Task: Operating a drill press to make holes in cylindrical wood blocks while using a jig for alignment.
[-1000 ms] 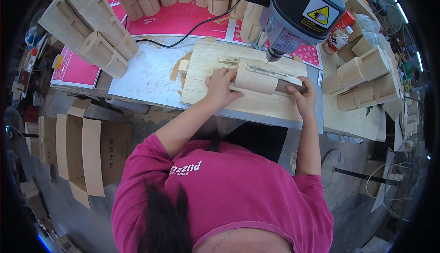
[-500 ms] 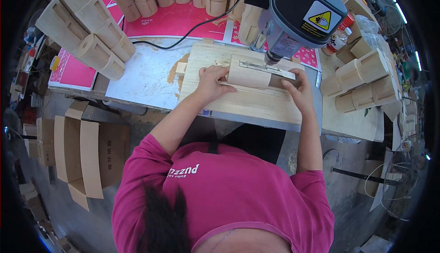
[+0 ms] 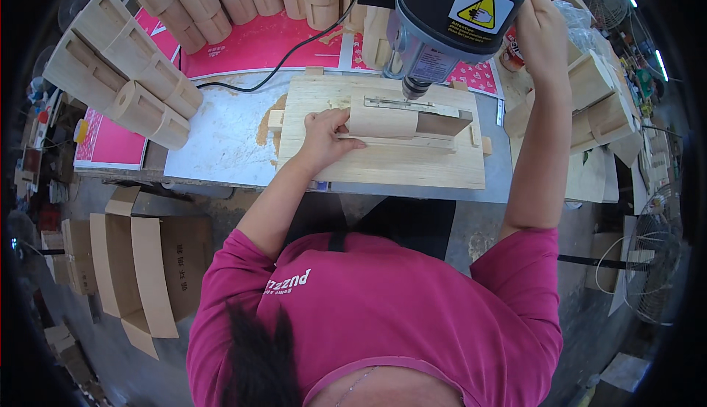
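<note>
A pale wooden cylinder (image 3: pixel 383 121) lies sideways on a flat wooden board (image 3: pixel 412 169), under a drill press (image 3: pixel 442 20). My left hand (image 3: pixel 324 138) grips the cylinder's left end, thumb at the near side. A metal plate (image 3: pixel 442 123) sticks out from its right end, and a slotted metal strip (image 3: pixel 401 103) runs along its top. The drill chuck (image 3: pixel 416 89) hangs just over that strip; I cannot tell whether the bit touches. My right hand (image 3: pixel 543 31) is raised at the drill press's right side, fingers curled; what they grip is hidden behind the housing.
Stacked wooden cylinders (image 3: pixel 151 116) stand at the left, with more along the back and right. A black cable (image 3: pixel 276 68) crosses the table behind the board. Sawdust (image 3: pixel 270 128) lies left of the board. An open cardboard box (image 3: pixel 158 260) sits on the floor at left.
My right hand has left the metal plate at the cylinder's right end and risen to the drill press's right side. My left hand stays on the cylinder. The whole view has shifted slightly.
</note>
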Demonstrator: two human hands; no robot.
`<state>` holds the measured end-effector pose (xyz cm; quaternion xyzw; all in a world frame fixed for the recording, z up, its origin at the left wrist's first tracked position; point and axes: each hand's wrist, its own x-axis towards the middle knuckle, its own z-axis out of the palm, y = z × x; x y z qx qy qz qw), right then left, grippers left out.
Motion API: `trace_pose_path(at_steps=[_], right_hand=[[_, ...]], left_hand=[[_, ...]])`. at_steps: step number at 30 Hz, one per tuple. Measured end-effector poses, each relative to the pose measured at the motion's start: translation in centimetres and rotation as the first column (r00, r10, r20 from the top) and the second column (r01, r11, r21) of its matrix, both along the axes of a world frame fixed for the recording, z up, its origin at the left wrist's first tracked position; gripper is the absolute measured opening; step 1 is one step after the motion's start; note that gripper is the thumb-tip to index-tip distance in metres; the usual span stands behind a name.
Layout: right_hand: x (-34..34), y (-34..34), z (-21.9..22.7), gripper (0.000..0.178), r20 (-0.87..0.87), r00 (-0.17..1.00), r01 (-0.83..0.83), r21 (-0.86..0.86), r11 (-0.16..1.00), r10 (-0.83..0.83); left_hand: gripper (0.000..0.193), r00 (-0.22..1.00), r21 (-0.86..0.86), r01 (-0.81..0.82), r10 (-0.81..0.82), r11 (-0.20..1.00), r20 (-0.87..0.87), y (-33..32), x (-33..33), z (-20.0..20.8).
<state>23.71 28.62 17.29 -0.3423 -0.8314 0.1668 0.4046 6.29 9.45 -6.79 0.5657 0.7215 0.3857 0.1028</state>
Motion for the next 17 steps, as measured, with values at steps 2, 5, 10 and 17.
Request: trace_pose_path(at_steps=[2, 5, 10, 17], right_hand=[[1.0, -1.1, -1.1, 0.023, 0.059, 0.995, 0.063, 0.207, 0.976, -0.077], [3.4, -5.1, -3.0, 0.015, 0.046, 0.997, 0.039, 0.45, 0.892, -0.067], [4.5, -7.4, -9.2, 0.014, -0.179, 0.976, -0.054, 0.349, 0.936, 0.123], [3.7, -6.3, -16.9, 0.017, -0.224, 0.962, -0.127, 0.146, 0.981, 0.158]], left_hand=[[0.052, 1.0, -0.013, -0.007, 0.007, 1.0, -0.004, -0.1, 0.1, 0.3], [0.053, 1.0, 0.006, 0.007, -0.007, 1.0, 0.007, 0.1, 0.1, 0.0], [0.052, 1.0, -0.002, 0.008, -0.008, 1.0, 0.0, 0.1, 0.2, 0.1], [0.054, 1.0, -0.008, 0.011, -0.011, 1.0, -0.006, 0.0, 0.0, 0.1]])
